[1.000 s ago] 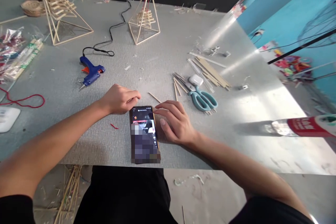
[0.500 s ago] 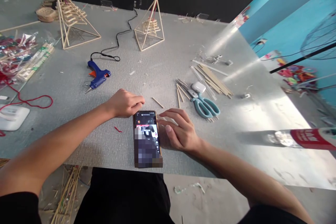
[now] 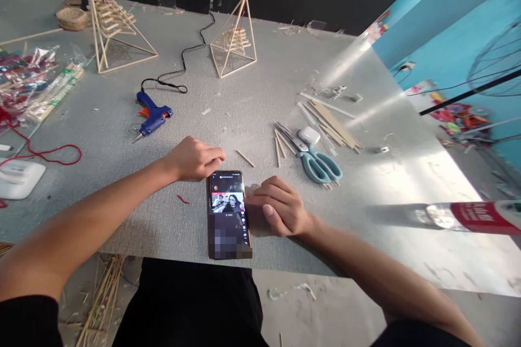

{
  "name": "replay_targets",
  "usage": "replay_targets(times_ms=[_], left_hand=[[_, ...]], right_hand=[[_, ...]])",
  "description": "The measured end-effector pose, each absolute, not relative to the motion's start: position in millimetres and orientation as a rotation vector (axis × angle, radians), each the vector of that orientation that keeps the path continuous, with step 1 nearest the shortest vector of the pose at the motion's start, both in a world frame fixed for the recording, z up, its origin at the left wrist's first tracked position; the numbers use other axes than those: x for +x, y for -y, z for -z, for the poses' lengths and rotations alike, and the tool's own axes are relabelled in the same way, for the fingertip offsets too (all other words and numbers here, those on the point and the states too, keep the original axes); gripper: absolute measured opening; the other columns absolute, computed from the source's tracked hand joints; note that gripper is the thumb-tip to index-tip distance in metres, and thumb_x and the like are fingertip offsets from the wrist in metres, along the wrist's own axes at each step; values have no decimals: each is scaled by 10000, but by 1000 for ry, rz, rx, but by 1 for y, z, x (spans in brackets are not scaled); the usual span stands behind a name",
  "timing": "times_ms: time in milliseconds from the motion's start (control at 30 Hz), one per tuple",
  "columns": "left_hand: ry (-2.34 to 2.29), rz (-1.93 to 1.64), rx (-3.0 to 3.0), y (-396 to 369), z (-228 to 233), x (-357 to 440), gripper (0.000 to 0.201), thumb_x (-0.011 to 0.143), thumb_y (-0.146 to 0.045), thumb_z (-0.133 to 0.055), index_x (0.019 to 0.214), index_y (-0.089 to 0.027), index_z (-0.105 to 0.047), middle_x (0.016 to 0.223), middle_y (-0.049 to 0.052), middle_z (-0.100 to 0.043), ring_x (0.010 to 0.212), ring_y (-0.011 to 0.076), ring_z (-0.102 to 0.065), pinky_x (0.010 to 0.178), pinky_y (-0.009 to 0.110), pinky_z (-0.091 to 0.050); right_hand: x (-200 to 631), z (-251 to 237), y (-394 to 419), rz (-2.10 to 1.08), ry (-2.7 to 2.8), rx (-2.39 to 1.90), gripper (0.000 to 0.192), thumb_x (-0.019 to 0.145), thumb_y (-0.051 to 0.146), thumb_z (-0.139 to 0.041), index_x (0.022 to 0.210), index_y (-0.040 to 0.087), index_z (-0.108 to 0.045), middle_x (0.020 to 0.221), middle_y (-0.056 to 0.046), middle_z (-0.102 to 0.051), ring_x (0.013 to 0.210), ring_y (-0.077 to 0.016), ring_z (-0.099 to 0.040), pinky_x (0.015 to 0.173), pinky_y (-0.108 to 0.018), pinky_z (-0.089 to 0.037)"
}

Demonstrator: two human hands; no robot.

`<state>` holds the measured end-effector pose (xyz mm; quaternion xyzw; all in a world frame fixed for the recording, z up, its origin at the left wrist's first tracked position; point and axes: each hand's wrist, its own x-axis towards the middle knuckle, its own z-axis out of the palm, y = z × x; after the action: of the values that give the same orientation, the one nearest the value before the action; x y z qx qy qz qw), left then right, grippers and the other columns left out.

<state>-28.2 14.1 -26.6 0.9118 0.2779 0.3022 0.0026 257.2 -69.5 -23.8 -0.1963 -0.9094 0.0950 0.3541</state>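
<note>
Your left hand [image 3: 194, 158] rests loosely curled, grasping nothing, at the dark smartphone's [image 3: 228, 211] eleven o'clock. The phone lies flat at the grey table's [image 3: 252, 103] near edge. At its three o'clock, your right hand [image 3: 280, 207] has drawn its fingers in, empty, fingertips now meeting the lit screen's edge.

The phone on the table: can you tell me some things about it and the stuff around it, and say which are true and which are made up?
1. The phone lies flat between the left hand and the right hand. True.
2. The right hand holds the scissors. False: they lie untouched on the table.
3. The glue gun is blue. True.
4. One stick pyramid stands there. False: two.
</note>
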Motion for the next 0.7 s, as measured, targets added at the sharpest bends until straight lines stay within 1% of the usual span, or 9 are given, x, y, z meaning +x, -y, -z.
replay_targets(times_ms=[67,167,300,400,600,700], left_hand=[[-861,-955,2861,-14,27,-28,249,916,-164,-514,850,-214,-749,571,-51,-685,491,90,-596,494,269,-367],[-853,-970,2868,-14,26,-28,241,913,-160,-517,843,-216,-742,586,-55,-697,494,90,-605,490,276,-369],[-860,-967,2870,-13,25,-28,232,904,-152,-524,836,-218,-736,597,-60,-708,498,91,-616,489,277,-364],[-850,-976,2875,-13,25,-28,227,901,-146,-526,842,-216,-734,603,-56,-712,502,95,-616,489,271,-356],[-854,-947,2879,-13,25,-28,231,910,-151,-523,851,-216,-737,610,-44,-719,515,102,-625,498,270,-350],[-863,-950,2888,-14,27,-28,226,908,-149,-526,851,-214,-735,599,-51,-708,515,101,-632,497,273,-351]], right_hand=[[258,25,70,-265,2332,-512,589,946,103,-427,1471,321,-581,925,-52,-727,802,-242,-625,674,-436,-575],[258,25,70,-266,2322,-528,598,919,92,-451,1444,337,-603,902,-48,-733,768,-236,-623,640,-428,-567],[258,25,70,-251,2305,-542,538,934,97,-459,1384,323,-647,878,-49,-724,745,-221,-616,612,-397,-554],[258,24,70,-246,2312,-537,527,933,102,-466,1376,313,-660,866,-47,-720,742,-217,-611,611,-388,-551],[259,26,70,-210,2324,-512,409,932,92,-475,1237,222,-714,859,-58,-730,727,-201,-576,608,-356,-536],[258,26,69,-212,2407,-467,392,947,118,-478,1258,196,-703,873,-55,-735,727,-199,-590,622,-359,-538]])
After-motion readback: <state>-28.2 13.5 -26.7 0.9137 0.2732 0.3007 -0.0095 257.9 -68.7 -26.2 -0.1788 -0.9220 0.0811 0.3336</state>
